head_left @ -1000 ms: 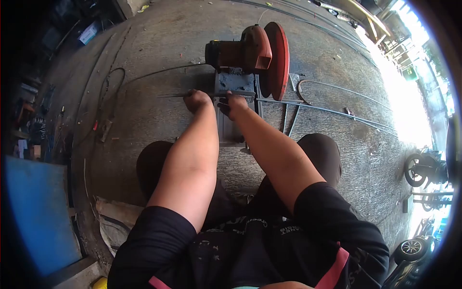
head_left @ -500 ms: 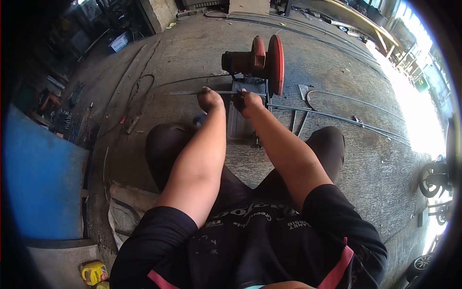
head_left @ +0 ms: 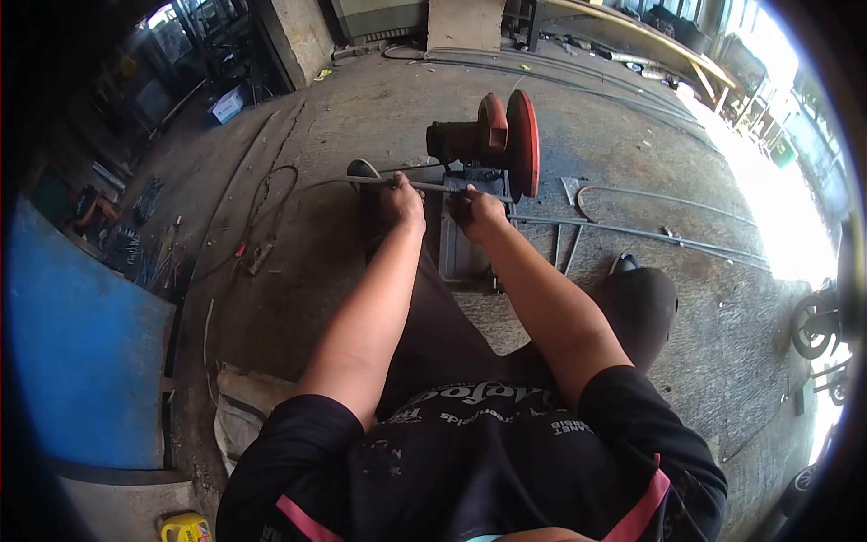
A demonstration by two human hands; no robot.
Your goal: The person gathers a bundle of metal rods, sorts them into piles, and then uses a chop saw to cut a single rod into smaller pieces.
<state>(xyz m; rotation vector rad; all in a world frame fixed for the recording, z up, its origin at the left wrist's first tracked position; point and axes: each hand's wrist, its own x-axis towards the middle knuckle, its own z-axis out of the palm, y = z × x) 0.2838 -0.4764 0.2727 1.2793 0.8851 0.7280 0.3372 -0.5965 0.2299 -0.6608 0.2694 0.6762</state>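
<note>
A thin metal rod lies roughly level across both my hands. My left hand is closed round its left part. My right hand is closed round it farther right, close to the machine. The red cut-off machine stands just beyond my hands, its large red disc upright on the right side. Below my right hand is the machine's dark metal base. The rod's right end reaches toward the foot of the disc; whether they touch cannot be made out.
Long metal rods stretch over the floor on the right. A cable curls at the left, near scattered tools. A blue panel stands at far left, with a yellow container below it. Wheels show at far right.
The rod's left end now tilts slightly up. My left leg has shifted inward and its foot shows beyond my left hand. The machine appears lower in the view.
</note>
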